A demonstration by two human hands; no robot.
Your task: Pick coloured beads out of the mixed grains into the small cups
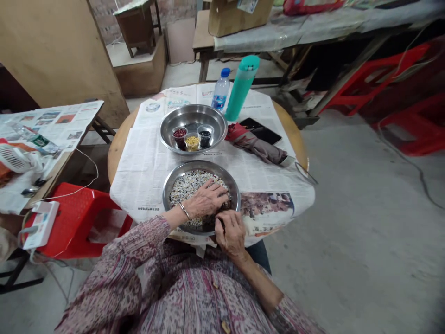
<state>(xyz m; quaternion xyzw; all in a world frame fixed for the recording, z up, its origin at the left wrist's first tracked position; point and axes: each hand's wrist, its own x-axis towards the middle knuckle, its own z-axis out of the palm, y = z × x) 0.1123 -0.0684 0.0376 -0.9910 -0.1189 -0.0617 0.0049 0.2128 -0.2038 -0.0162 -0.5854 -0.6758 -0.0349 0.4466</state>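
Observation:
A steel bowl (pixel 167 209) near the table's front edge holds a spread of mixed white, dark and yellow grains (pixel 189 184). My left hand (pixel 207 198), with a bangle at the wrist, reaches across them, its fingers stretched out over the right side. At the bowl's lower right rim, my right hand (pixel 231 232) has its fingers curled together; what they hold, if anything, is hidden. Behind stands a second steel bowl (pixel 194 111) with three clear cups inside: one of red beans (pixel 180 133), one of yellow grains (pixel 192 142) and one of dark beans (pixel 205 136).
Newspaper (pixel 139 162) covers the round table. A water bottle (pixel 221 90), a teal flask (pixel 242 88), a dark phone (pixel 262 131) and a folded umbrella (pixel 259 147) stand or lie towards the back right. A red stool (pixel 76 218) with a power strip (pixel 41 225) is at the left.

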